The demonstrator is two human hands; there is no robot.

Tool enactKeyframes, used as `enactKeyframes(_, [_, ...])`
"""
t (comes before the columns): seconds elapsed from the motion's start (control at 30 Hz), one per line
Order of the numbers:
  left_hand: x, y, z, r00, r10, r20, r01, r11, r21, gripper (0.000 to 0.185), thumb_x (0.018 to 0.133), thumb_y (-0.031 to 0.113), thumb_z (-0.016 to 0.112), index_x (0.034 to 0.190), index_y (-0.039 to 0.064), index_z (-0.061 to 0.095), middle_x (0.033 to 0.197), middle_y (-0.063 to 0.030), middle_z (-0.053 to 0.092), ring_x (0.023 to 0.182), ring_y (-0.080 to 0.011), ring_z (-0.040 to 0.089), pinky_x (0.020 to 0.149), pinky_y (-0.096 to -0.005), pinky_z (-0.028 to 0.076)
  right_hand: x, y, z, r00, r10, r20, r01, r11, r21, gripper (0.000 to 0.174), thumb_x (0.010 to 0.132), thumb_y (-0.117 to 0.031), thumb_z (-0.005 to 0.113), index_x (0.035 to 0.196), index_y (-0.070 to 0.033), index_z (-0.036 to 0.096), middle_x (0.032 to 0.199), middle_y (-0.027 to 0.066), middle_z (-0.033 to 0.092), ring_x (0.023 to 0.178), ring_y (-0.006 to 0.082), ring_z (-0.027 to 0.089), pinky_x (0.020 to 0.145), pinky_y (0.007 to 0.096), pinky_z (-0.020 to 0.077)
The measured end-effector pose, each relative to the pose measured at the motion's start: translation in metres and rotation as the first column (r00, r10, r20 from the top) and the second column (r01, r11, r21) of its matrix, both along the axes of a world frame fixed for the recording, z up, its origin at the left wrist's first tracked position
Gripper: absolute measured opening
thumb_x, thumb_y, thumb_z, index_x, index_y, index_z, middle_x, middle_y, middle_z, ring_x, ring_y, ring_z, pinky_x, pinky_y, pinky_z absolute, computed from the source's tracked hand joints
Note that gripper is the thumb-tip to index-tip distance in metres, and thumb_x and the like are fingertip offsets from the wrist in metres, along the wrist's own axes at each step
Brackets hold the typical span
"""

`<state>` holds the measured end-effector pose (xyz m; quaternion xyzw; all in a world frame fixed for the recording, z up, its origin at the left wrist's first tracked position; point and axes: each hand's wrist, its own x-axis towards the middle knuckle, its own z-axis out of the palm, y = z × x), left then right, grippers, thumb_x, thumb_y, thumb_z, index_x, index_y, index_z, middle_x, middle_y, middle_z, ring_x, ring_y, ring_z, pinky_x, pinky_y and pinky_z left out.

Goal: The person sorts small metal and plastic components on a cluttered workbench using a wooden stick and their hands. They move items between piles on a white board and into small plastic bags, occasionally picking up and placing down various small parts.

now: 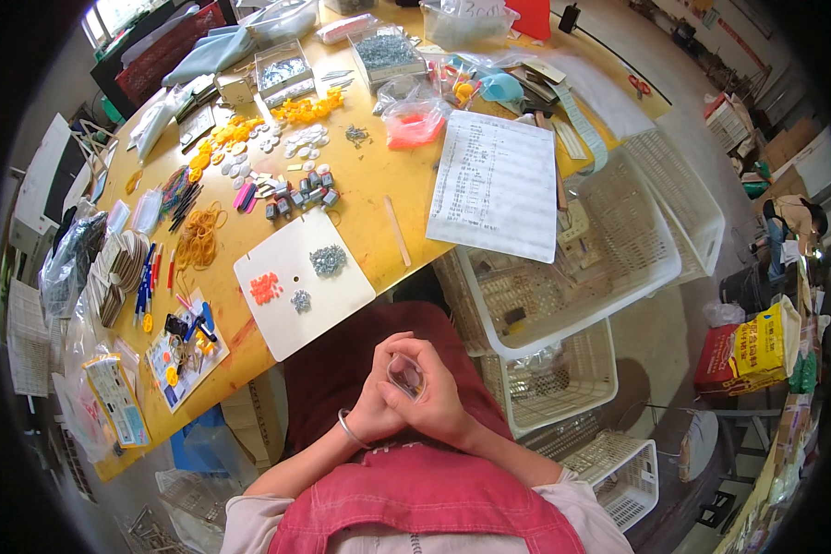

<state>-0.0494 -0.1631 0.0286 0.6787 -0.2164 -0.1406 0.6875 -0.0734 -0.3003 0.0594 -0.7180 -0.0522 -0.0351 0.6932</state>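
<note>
Both hands are together over my lap, in front of the red apron. Between them is a small clear plastic bag, its mouth spread into a rounded opening facing up. My left hand wraps it from the left, and my right hand closes round it from the right. What lies inside the bag is too small to tell. Nearest on the table is a white board bearing orange-red pieces, a pile of small metal screws and a smaller metal pile.
The yellow table carries small motors, rubber bands, yellow plastic parts and a wooden stick. A written sheet overhangs its edge above a white plastic crate. Someone bends at far right.
</note>
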Motion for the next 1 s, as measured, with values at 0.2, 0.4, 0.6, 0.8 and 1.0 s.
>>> enactKeyframes(0.2, [-0.009, 0.000, -0.021, 0.922, -0.067, -0.382, -0.041, 0.962, -0.269, 0.069, 0.093, 0.018, 0.080, 0.149, 0.010, 0.041, 0.129, -0.0026, 0.054, 0.117, -0.0139, 0.056, 0.100, -0.0304, 0.050, -0.007, 0.000, 0.007, 0.984, -0.045, 0.171, 0.113, 0.906, -0.409, 0.064, 0.084, -0.026, 0.084, 0.137, -0.004, 0.054, 0.115, 0.0111, 0.059, 0.110, 0.0282, 0.057, 0.102, 0.0434, 0.0428])
enactKeyframes(0.4, [-0.011, 0.005, -0.020, 0.848, -0.199, -0.491, -0.044, 0.897, -0.440, 0.072, 0.089, 0.014, 0.082, 0.148, 0.007, 0.041, 0.124, -0.0070, 0.060, 0.116, -0.0164, 0.061, 0.099, -0.0331, 0.053, 0.002, 0.002, 0.016, 0.972, -0.082, 0.220, 0.131, 0.966, -0.221, 0.071, 0.088, -0.035, 0.083, 0.139, 0.004, 0.055, 0.127, 0.0183, 0.061, 0.118, 0.0342, 0.058, 0.103, 0.0462, 0.0453])
enactKeyframes(0.6, [-0.017, 0.022, 0.001, 0.840, -0.207, -0.501, -0.045, 0.895, -0.445, 0.057, 0.092, 0.015, 0.083, 0.138, 0.009, 0.050, 0.108, -0.0016, 0.060, 0.093, -0.0097, 0.060, 0.076, -0.0259, 0.052, 0.091, -0.027, 0.037, 0.927, -0.018, 0.374, 0.269, 0.728, -0.631, 0.025, 0.094, -0.015, 0.072, 0.114, -0.002, 0.066, 0.108, 0.0199, 0.067, 0.091, 0.0388, 0.070, 0.076, 0.0465, 0.0572])
enactKeyframes(0.8, [-0.018, 0.036, -0.001, 0.849, -0.166, -0.502, -0.071, 0.905, -0.420, 0.042, 0.093, 0.018, 0.084, 0.124, 0.009, 0.057, 0.102, -0.0006, 0.061, 0.087, -0.0076, 0.059, 0.068, -0.0237, 0.050, 0.155, -0.018, 0.031, 0.959, 0.057, 0.277, 0.260, 0.209, -0.943, 0.018, 0.092, -0.020, 0.071, 0.095, -0.003, 0.065, 0.097, 0.0173, 0.071, 0.078, 0.0369, 0.075, 0.067, 0.0475, 0.0611])
enactKeyframes(1.0, [-0.019, 0.047, -0.002, 0.840, -0.128, -0.527, -0.085, 0.929, -0.360, 0.043, 0.092, 0.020, 0.085, 0.125, 0.009, 0.058, 0.107, -0.0017, 0.064, 0.092, -0.0089, 0.061, 0.075, -0.0242, 0.051, 0.165, -0.018, 0.029, 0.980, 0.109, 0.164, 0.156, 0.078, -0.985, 0.018, 0.090, -0.018, 0.069, 0.100, -0.003, 0.065, 0.094, 0.0175, 0.071, 0.080, 0.0384, 0.074, 0.070, 0.0492, 0.0602])
